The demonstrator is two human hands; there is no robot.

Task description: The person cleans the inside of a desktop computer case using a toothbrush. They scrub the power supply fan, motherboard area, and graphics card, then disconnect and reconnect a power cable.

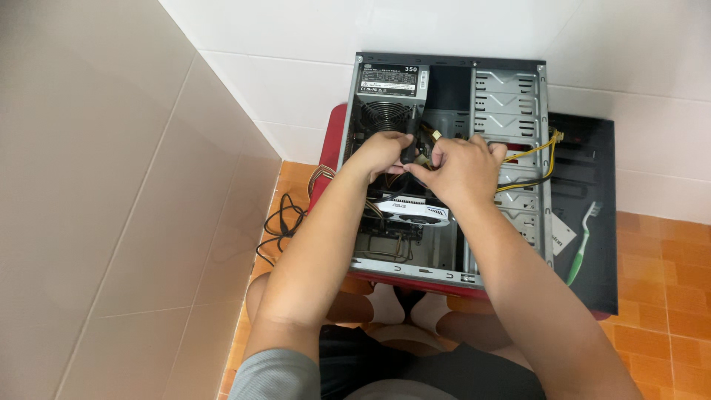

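Note:
An open grey computer case [544, 118] lies on its side on a red stool. Both my hands reach into its middle. My left hand [380, 152] grips a black cable connector just below the power supply [389, 96]. My right hand [463, 169] pinches a bundle of yellow and black wires [535, 152] beside it, fingers closed on a pale plug. A white graphics card [413, 211] sits just below my hands. What the hands cover underneath is hidden.
A black side panel [592, 222] lies to the right of the case with a green and white toothbrush [583, 241] on it. Loose black cables [285, 226] trail on the orange tiled floor at left. White tiled walls close in behind and on the left.

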